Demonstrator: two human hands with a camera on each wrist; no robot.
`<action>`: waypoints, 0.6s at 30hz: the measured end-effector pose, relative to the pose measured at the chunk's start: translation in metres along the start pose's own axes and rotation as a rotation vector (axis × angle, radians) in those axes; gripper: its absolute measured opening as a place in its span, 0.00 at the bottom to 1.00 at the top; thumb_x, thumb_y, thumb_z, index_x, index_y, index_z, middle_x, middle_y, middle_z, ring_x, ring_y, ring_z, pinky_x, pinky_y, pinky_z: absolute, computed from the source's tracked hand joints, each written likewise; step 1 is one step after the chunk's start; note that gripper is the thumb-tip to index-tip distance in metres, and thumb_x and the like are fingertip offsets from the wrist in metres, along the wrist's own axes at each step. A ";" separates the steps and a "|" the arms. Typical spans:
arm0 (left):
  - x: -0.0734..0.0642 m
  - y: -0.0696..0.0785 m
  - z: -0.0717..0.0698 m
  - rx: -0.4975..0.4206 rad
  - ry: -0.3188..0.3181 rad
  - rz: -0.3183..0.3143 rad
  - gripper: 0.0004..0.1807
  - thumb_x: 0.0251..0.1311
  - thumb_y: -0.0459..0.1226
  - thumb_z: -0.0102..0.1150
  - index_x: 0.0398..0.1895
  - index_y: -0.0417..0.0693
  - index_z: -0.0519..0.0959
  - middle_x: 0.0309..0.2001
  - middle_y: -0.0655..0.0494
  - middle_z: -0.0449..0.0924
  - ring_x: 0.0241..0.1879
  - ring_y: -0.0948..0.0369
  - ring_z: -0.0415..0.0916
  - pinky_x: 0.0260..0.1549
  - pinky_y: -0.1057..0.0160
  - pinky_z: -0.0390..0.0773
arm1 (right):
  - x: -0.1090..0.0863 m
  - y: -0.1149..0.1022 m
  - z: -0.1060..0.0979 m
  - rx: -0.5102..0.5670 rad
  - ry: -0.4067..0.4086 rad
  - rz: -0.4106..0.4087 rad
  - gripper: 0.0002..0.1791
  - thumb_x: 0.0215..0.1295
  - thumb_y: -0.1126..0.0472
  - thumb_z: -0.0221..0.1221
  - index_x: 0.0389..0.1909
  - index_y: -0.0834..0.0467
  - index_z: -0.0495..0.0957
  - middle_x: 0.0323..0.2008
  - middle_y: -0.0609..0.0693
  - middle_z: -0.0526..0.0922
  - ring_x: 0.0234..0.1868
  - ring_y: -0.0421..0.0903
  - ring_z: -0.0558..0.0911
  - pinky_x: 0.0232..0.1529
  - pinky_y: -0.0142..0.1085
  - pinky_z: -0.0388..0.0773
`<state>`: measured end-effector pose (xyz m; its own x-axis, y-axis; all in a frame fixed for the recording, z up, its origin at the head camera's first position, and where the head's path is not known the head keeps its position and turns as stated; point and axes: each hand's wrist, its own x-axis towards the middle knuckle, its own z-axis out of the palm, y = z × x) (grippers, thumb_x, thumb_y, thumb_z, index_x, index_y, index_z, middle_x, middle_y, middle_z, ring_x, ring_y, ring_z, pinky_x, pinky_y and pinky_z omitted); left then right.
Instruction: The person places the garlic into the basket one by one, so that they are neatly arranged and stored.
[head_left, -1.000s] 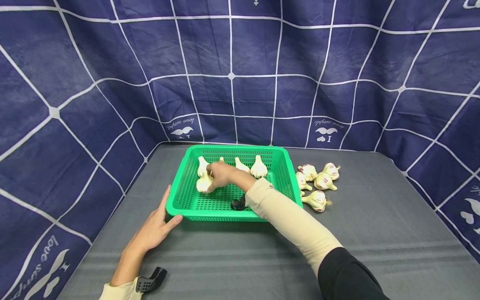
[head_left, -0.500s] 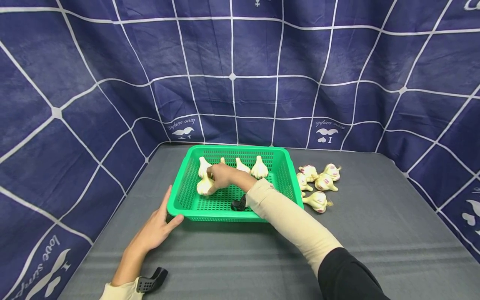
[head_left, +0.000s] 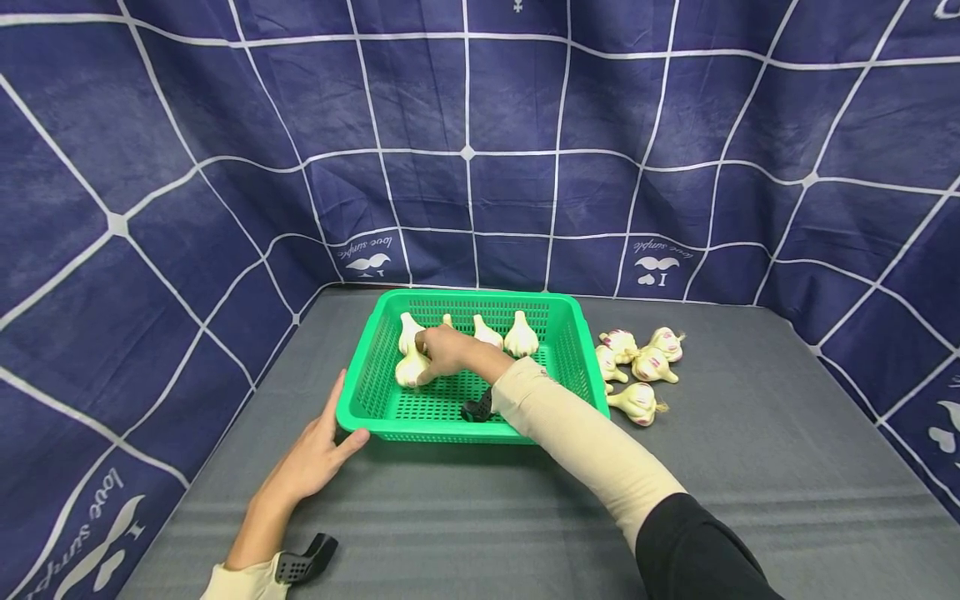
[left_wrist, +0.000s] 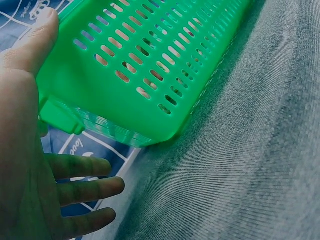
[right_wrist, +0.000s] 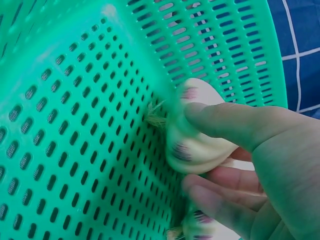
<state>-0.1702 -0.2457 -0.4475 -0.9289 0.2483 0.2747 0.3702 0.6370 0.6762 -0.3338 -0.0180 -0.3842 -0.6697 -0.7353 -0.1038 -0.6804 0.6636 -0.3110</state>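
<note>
My right hand reaches into a green plastic basket. Its thumb and fingers pinch a pale garlic bulb with purple streaks and a tuft of roots, low inside the basket's left part. Part of another garlic bulb shows below these fingers in the right wrist view. Behind the right hand, several bulbs, such as this garlic bulb, stand along the back wall; one is mostly hidden. My left hand rests at the basket's front left corner, thumb against the front wall, other fingers straight along the left side.
Several streaked garlic bulbs lie in a loose group right of the basket. Underneath is a grey cloth surface. A blue curtain with white lines hangs behind and at both sides.
The head view has shifted very slightly. Both hands keep practically the same places, the right still at the same garlic bulb.
</note>
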 end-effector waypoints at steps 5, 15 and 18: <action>0.000 0.000 0.001 -0.016 -0.007 0.004 0.52 0.68 0.44 0.59 0.80 0.55 0.32 0.74 0.31 0.50 0.68 0.33 0.56 0.59 0.31 0.59 | 0.001 0.001 0.002 -0.005 0.024 -0.009 0.20 0.55 0.48 0.73 0.34 0.55 0.74 0.24 0.44 0.73 0.26 0.40 0.69 0.29 0.29 0.64; 0.001 -0.001 0.000 -0.012 -0.012 -0.012 0.53 0.68 0.44 0.60 0.80 0.57 0.31 0.75 0.34 0.48 0.70 0.34 0.54 0.61 0.32 0.58 | -0.001 -0.002 -0.001 0.010 0.014 0.009 0.33 0.59 0.49 0.71 0.60 0.61 0.74 0.26 0.45 0.78 0.30 0.40 0.72 0.39 0.31 0.72; 0.000 -0.001 0.000 -0.011 -0.015 -0.014 0.52 0.68 0.44 0.60 0.80 0.57 0.31 0.76 0.34 0.47 0.70 0.34 0.54 0.61 0.32 0.58 | -0.002 -0.003 -0.002 0.016 0.010 0.031 0.36 0.59 0.49 0.70 0.64 0.61 0.71 0.31 0.47 0.80 0.36 0.43 0.75 0.46 0.34 0.74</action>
<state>-0.1711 -0.2466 -0.4478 -0.9339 0.2502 0.2554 0.3574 0.6320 0.6876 -0.3311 -0.0184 -0.3814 -0.6934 -0.7131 -0.1038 -0.6548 0.6836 -0.3224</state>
